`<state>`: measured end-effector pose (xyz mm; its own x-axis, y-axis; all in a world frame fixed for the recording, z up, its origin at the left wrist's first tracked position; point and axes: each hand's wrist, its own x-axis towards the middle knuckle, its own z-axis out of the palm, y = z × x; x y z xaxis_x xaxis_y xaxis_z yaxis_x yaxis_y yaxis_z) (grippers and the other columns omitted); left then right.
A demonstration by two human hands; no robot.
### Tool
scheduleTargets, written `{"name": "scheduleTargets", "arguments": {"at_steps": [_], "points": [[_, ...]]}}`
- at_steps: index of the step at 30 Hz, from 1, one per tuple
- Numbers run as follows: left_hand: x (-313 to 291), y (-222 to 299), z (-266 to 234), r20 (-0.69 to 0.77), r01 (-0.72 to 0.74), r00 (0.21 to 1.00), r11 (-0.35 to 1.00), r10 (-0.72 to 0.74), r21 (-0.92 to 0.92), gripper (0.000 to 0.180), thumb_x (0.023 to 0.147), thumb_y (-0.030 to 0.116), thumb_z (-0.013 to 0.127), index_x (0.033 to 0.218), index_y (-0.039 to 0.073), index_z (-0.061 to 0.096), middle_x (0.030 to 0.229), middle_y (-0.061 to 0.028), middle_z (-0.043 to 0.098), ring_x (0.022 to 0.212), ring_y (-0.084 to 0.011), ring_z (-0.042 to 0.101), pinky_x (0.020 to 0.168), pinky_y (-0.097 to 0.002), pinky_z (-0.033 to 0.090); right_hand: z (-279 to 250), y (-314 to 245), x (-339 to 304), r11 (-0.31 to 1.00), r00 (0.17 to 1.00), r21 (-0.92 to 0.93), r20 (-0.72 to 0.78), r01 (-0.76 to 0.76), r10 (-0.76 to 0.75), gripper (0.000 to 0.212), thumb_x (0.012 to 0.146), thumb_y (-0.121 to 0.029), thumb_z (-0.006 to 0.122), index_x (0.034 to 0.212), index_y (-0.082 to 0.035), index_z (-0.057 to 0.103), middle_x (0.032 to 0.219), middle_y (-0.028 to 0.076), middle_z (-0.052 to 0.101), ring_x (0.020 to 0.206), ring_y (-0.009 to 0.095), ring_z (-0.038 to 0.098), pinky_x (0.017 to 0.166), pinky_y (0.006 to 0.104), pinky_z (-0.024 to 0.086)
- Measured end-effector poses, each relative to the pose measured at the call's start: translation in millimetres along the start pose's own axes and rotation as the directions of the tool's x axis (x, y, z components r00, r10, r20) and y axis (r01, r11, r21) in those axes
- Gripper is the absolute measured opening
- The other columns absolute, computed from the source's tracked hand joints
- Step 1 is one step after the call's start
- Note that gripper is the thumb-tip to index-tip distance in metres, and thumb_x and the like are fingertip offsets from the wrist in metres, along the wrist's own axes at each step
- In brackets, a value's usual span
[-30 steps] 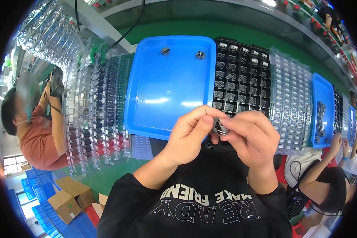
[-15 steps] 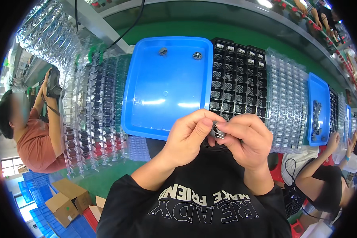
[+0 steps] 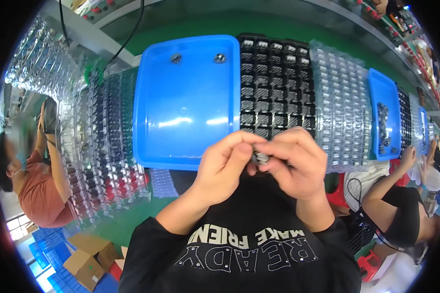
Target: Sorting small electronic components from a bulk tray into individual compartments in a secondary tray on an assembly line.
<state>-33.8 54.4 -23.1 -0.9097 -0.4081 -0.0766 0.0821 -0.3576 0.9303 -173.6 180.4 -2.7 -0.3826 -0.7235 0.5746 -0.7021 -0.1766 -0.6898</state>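
Note:
Close in front of my chest, both hands meet around a small silver-and-dark metal part (image 3: 260, 157). My left hand (image 3: 220, 163) is closed, its thumb and forefinger pressed against the part. From the other side, my right hand (image 3: 300, 163) pinches the same part between thumb and fingers. The fingers cover much of it, so its exact kind is hidden. Beyond my left hand lies a shallow blue tray (image 3: 139, 102), with two similar metal parts near its far edge, one at the left (image 3: 176, 58) and one at the right (image 3: 220, 58).
Against the blue tray's right side stands a black compartment tray (image 3: 278, 93), with pale parts in several far cells. Clear plastic blister trays (image 3: 342, 107) lie further right, before another blue tray (image 3: 375, 112) of parts. Co-workers sit on both sides; cardboard boxes (image 3: 85, 266) stand lower left.
The view has shifted, so the trays appear further left and slightly higher. Both hands stay together on the metal part, which looks turned a little between the fingers.

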Motion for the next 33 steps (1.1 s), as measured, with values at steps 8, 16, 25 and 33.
{"name": "scheduleTargets", "arguments": {"at_steps": [8, 16, 25, 33], "points": [[18.8, -2.4, 5.2, -0.014, -0.012, 1.000, 0.965, 0.016, 0.264, 0.027, 0.106, 0.025, 0.058, 0.121, 0.003, 0.064, 0.092, -0.0039, 0.069, 0.078, -0.0086, 0.062, 0.072, -0.0252, 0.052, -3.4, 10.2, -8.1, 0.983, 0.982, 0.030, -0.039, -0.182, 0.183, 0.020, 0.074, 0.002, 0.081, 0.088, -0.004, 0.068, 0.090, 0.009, 0.070, 0.082, 0.023, 0.068, 0.069, 0.0328, 0.054], [120.3, 29.8, -50.5, -0.002, -0.100, 0.878, 0.186, 0.479, 0.978, 0.035, 0.089, 0.004, 0.066, 0.124, 0.006, 0.064, 0.109, -0.0188, 0.070, 0.101, -0.0403, 0.067, 0.088, -0.0453, 0.054, -55.9, 111.3, 50.0, 0.756, 0.953, -0.588, -0.098, -0.287, 0.285, 0.005, 0.083, -0.007, 0.069, 0.085, -0.004, 0.065, 0.083, 0.014, 0.064, 0.082, 0.034, 0.066, 0.073, 0.0426, 0.052], [177.1, 3.9, -85.5, -0.049, 0.042, 0.956, 0.030, 0.289, 0.999, 0.029, 0.083, 0.010, 0.071, 0.109, 0.005, 0.061, 0.110, -0.0191, 0.066, 0.102, -0.0406, 0.064, 0.086, -0.0490, 0.053, -59.9, 150.7, 71.1, 0.514, 0.926, -0.842, 0.048, -0.164, 0.373, 0.014, 0.079, -0.004, 0.063, 0.090, -0.007, 0.071, 0.090, 0.014, 0.070, 0.090, 0.037, 0.070, 0.076, 0.0490, 0.057], [140.5, 37.7, -70.7, -0.169, 0.085, 0.946, 0.290, 0.278, 0.953, 0.017, 0.085, 0.008, 0.068, 0.100, 0.002, 0.068, 0.093, -0.0140, 0.066, 0.085, -0.0219, 0.066, 0.077, -0.0340, 0.053, -138.1, 127.0, 53.9, 0.574, 0.799, -0.646, -0.096, -0.503, 0.593, 0.031, 0.084, -0.015, 0.073, 0.111, -0.002, 0.071, 0.111, 0.020, 0.072, 0.108, 0.037, 0.068, 0.094, 0.0452, 0.053]]}}
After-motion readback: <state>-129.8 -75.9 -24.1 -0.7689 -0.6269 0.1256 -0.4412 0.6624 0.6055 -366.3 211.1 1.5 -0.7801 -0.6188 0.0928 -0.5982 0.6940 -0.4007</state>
